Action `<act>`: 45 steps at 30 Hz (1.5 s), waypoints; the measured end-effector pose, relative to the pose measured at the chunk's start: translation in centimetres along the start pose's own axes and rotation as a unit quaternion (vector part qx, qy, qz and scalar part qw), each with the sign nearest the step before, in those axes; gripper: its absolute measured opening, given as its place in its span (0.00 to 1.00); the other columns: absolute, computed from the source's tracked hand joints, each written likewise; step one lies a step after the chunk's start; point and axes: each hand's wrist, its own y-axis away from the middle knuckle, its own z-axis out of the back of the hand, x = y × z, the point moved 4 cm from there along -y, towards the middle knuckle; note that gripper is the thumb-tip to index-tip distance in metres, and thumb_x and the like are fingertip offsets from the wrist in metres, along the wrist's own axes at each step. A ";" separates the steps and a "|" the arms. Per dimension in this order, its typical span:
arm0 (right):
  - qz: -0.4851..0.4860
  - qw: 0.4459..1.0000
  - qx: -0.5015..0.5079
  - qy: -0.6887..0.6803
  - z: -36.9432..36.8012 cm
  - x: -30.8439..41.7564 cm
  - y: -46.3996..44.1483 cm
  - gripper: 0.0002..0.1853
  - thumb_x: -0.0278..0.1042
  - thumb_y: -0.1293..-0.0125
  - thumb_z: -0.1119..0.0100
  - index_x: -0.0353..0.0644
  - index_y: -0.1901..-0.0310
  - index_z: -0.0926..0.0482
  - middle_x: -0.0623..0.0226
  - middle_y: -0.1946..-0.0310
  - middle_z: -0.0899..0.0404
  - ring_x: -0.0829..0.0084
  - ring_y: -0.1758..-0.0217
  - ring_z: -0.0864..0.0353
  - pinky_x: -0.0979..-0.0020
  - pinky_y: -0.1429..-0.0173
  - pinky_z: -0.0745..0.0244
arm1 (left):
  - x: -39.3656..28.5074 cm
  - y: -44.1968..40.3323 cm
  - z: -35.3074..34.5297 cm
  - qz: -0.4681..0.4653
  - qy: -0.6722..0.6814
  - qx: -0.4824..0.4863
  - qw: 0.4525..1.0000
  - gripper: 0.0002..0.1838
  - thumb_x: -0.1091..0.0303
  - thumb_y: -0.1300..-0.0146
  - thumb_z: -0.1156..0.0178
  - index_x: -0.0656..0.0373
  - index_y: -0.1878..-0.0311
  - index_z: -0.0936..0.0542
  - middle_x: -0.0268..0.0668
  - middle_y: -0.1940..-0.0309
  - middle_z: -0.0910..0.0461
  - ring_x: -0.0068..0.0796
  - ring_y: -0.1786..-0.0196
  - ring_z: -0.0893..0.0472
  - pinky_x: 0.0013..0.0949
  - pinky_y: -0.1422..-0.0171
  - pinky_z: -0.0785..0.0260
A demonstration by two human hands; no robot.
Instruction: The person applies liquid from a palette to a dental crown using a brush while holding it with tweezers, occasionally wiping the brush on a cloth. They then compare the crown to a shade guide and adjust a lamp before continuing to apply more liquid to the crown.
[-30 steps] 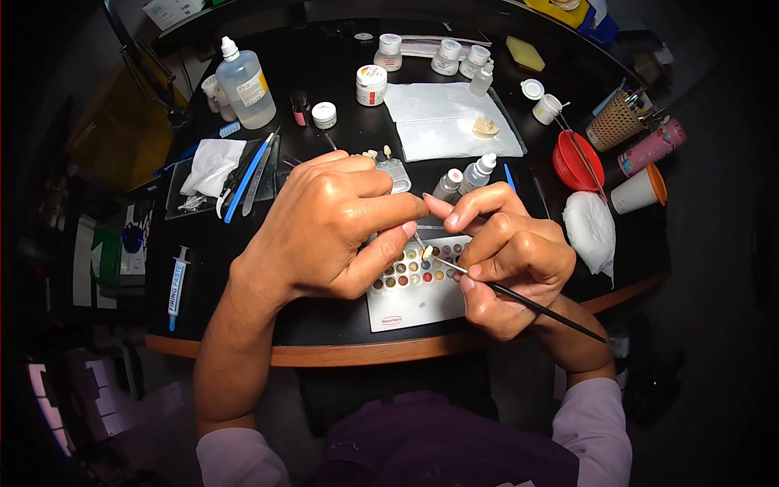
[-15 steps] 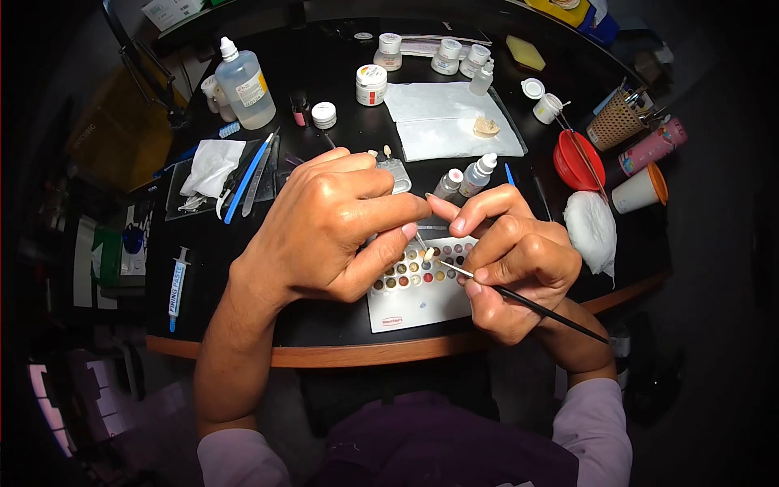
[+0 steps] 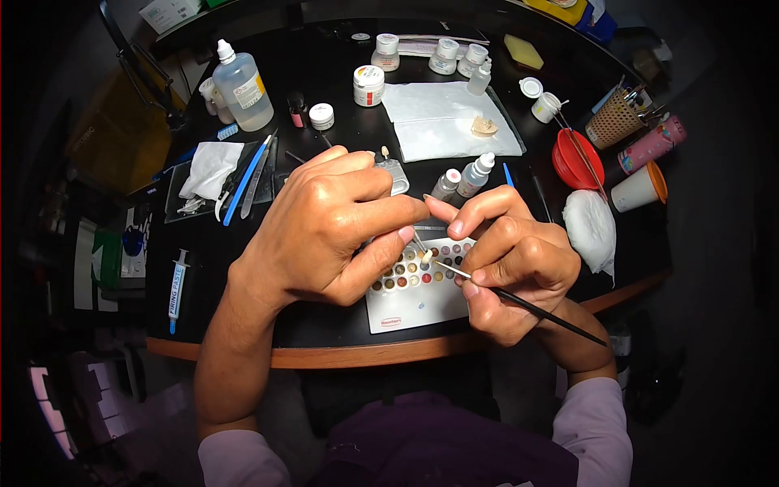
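Left hand [image 3: 341, 219]: centre of frame, thumb and forefinger pinching thin holder [image 3: 419, 240]. Tooth [image 3: 426, 257]: small, pale, at holder's end, centre, over colour tray [image 3: 434, 317]. Right hand [image 3: 523, 272]: right of centre, pinching brush [image 3: 535, 308], tip just beside tooth; contact unclear. Hazards, judged: loosened left pinch could drop tooth onto tray; slip where fingertips meet could jab brush into tooth; upward swing of right fingers could tip small bottle [image 3: 477, 176].

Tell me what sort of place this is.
Probably a dental laboratory: a small cream tooth-shaped piece, a white rectangular palette with round coloured wells, and a slim blue and white syringe labelled FIRING PASTE.
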 end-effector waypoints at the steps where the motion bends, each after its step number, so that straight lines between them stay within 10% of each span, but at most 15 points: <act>1: 0.000 1.000 -0.001 -0.002 0.0 0.0 0.0 0.09 0.14 0.57 0.36 0.37 0.74 0.24 0.64 0.75 0.18 0.56 0.54 0.12 0.45 0.37 0.11 | 0.0 0.0 0.0 0.000 0.001 0.001 1.000 0.07 0.67 0.43 0.33 0.57 0.64 0.13 0.35 0.74 0.26 0.37 0.70 0.28 0.41 0.62 0.36; 45: 0.005 1.000 -0.019 -0.011 0.1 0.3 0.1 0.09 0.15 0.51 0.29 0.36 0.70 0.18 0.61 0.72 0.15 0.55 0.51 0.13 0.48 0.37 0.12 | 1.0 0.3 -1.1 0.040 0.172 -0.003 0.984 0.16 0.68 0.31 0.42 0.68 0.51 0.11 0.47 0.66 0.12 0.42 0.66 0.16 0.42 0.54 0.27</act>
